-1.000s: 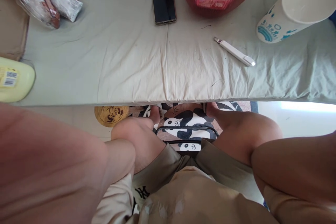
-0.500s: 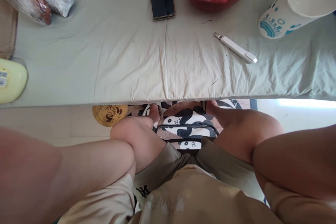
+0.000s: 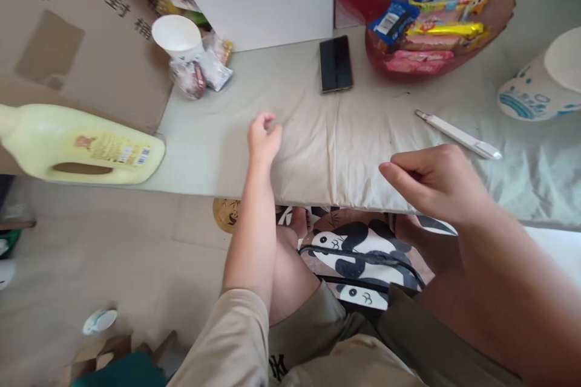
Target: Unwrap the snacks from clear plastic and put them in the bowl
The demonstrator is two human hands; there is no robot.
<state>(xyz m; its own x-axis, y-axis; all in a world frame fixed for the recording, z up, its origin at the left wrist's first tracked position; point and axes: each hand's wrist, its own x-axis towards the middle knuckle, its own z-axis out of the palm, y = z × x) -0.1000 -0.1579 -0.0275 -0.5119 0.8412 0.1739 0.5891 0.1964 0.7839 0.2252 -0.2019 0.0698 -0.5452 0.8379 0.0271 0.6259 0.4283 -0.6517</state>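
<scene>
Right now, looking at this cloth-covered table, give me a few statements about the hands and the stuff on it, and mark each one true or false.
1. The left hand rests on the cloth. True.
2. The right hand holds the white pen. False: the pen lies on the cloth, untouched.
3. The phone lies screen up beside the red snack basket. True.
4. The yellow bottle stands upright. False: it lies on its side.

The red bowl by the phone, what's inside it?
The red bowl holds wrapped snacks: a blue packet, a yellow bar and pink packs on top. Whatever lies beneath them is covered, and the print is too small to read.
</scene>
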